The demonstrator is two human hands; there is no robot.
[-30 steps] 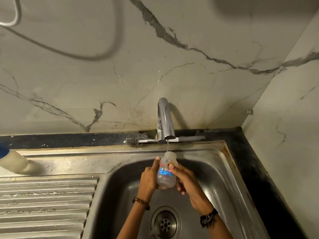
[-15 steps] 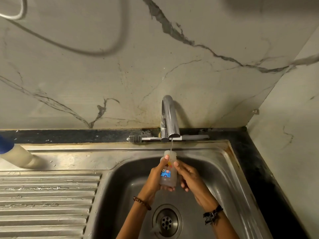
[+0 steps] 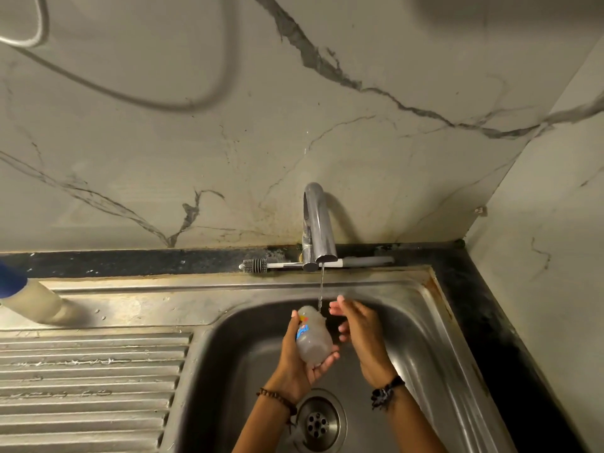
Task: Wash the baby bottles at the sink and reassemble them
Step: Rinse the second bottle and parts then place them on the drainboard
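Note:
A cloudy plastic baby bottle with a blue and yellow print lies tilted over the steel sink basin, its open neck up by the thin water stream from the chrome tap. My left hand grips the bottle from the left and underneath, fingers curled round its base. To the right, my right hand is off the bottle, fingers spread and relaxed, fingertips close to the stream. No cap or teat shows.
A bottle brush lies on the dark ledge behind the tap. A cream bottle with a blue cap rests at the left above the ribbed drainboard. The drain sits below my hands. A wall closes the right side.
My right hand has let go of the bottle and drawn off to the right. The bottle has tipped from upright to a slant and sunk lower in my left hand.

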